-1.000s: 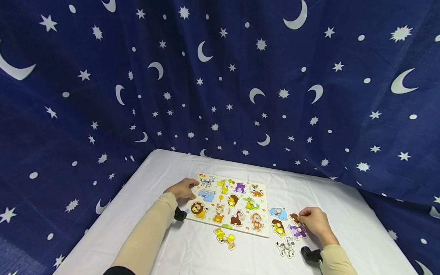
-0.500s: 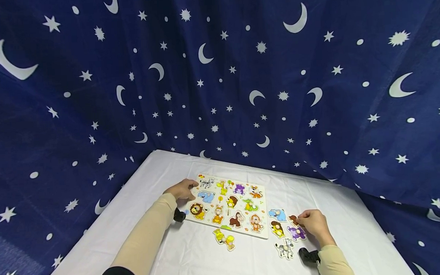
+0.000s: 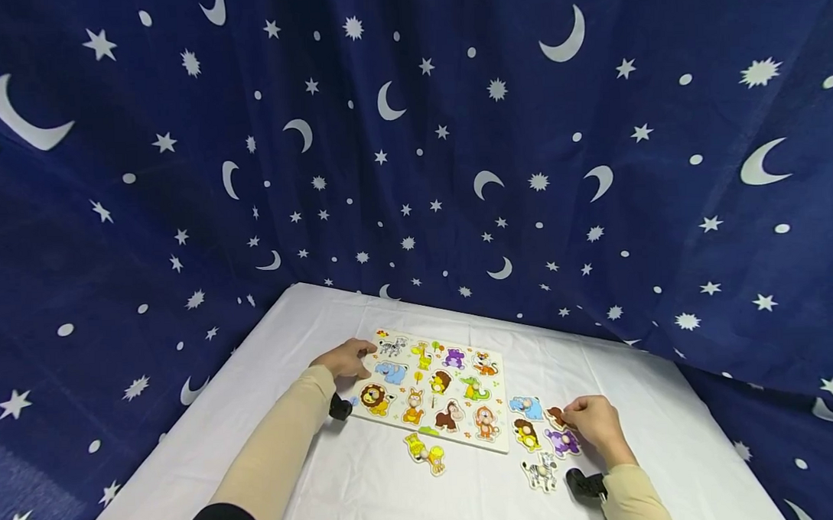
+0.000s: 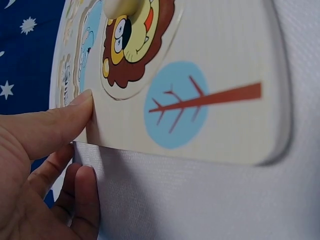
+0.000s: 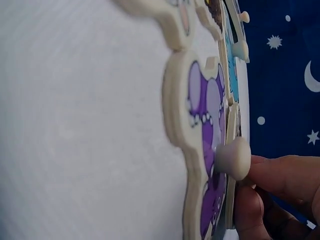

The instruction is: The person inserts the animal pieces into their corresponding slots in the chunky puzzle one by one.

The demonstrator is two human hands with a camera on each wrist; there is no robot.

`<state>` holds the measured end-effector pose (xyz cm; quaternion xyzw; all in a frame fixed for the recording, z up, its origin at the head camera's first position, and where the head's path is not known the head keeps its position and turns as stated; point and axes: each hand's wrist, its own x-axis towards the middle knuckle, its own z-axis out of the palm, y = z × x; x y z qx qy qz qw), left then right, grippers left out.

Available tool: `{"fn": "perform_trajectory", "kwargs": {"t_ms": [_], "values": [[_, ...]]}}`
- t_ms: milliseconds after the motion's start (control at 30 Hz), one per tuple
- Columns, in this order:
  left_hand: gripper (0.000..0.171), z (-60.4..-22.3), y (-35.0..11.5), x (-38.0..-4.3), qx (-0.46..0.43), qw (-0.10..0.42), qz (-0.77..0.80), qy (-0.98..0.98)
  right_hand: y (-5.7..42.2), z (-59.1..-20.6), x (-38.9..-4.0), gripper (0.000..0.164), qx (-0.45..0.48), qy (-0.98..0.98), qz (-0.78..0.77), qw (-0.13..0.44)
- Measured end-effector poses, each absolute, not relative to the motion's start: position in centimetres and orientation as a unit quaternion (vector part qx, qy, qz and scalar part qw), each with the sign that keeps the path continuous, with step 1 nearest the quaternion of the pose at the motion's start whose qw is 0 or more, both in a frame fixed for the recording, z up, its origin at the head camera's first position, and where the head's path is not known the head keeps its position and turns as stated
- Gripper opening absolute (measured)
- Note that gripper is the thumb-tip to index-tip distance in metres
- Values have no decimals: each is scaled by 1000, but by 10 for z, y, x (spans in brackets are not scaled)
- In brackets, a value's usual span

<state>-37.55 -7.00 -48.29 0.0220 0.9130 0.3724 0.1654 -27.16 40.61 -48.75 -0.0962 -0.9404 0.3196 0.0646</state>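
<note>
The puzzle board (image 3: pixel 497 392) with coloured animal pictures lies on the table. My left hand (image 3: pixel 344 360) holds its left edge; in the left wrist view the thumb lies on top and the other fingers bend below the edge. A knobbed lion piece (image 4: pixel 132 47) sits in its slot there. At the right, my right hand (image 3: pixel 597 422) pinches a brown puzzle piece (image 3: pixel 555 417), partly hidden by the fingers. The purple piece (image 3: pixel 562 441) lies right beside it, its knob (image 5: pixel 235 158) overlapping my fingertips in the right wrist view.
Around the right hand lie a blue piece (image 3: pixel 527 407), a hedgehog piece (image 3: pixel 527 434) and a zebra piece (image 3: pixel 541 471). A giraffe piece (image 3: pixel 424 452) rests before the board's front edge. Behind the white-clothed table (image 3: pixel 370 499) hangs a dark blue curtain (image 3: pixel 413 176) with moons and stars.
My right hand has shifted very slightly while staying at the brown piece. The left hand keeps its place on the board. The head view has tilted a little.
</note>
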Motion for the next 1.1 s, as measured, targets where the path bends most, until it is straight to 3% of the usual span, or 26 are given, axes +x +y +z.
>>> {"fn": "perform_trajectory", "kwargs": {"t_ms": [1100], "values": [[59,-477,-71,-371,31,164,370,914,389,-482,-268,5,-23,-943,324,68]]}}
